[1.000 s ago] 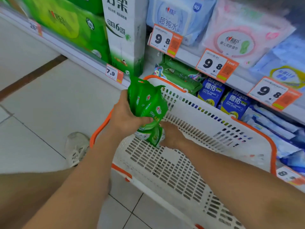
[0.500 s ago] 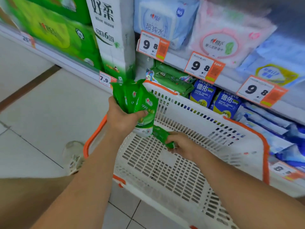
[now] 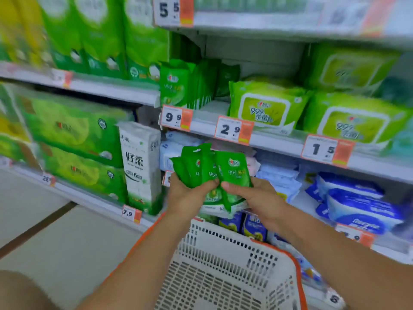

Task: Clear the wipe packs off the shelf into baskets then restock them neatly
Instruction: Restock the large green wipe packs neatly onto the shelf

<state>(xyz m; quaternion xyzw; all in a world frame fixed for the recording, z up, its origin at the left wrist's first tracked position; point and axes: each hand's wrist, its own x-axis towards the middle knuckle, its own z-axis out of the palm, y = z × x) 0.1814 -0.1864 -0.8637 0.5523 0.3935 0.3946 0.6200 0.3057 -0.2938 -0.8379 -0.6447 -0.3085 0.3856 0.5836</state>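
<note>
Our left hand (image 3: 187, 195) and right hand (image 3: 252, 198) have lifted the fan of small glossy green wipe packs (image 3: 212, 168) out of the white slatted plastic basket (image 3: 223, 265). All fingers are curled round it below the shelf (image 3: 279, 137) with its upright row (image 3: 190, 83), so we judge restocking has begun.

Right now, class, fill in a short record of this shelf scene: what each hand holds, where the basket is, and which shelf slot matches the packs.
left hand: grips a fan of small green wipe packs
right hand: pinches the front pack of the same fan
basket: white with orange rim, below the hands
matching packs on shelf: standing upright above the 9.9 price tag
</note>
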